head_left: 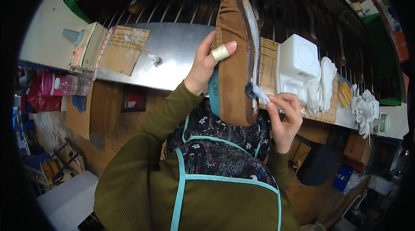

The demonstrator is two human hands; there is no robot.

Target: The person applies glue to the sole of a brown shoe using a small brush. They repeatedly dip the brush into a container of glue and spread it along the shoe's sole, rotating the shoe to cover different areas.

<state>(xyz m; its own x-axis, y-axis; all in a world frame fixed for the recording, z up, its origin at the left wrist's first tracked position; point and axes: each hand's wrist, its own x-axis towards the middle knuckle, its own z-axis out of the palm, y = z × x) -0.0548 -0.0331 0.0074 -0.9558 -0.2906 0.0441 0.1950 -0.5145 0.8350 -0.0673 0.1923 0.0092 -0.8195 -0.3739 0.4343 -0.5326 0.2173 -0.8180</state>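
A brown suede shoe stands raised on a teal last, toe and heel along the vertical, its underside turned to the right. My left hand is closed around the shoe's left side, with tape wrapped on the thumb. Between the fingertips of my right hand is a small brush with a pale handle. Its dark bristles touch the shoe's lower edge near the bottom end. A whitish wet-looking coat runs along the border of the sole.
Behind the shoe lies a metal bench. At right are a white square container, white gloves and more gloves. Cardboard bearing a white-tipped stick lies at left. A rack of metal bars runs beyond.
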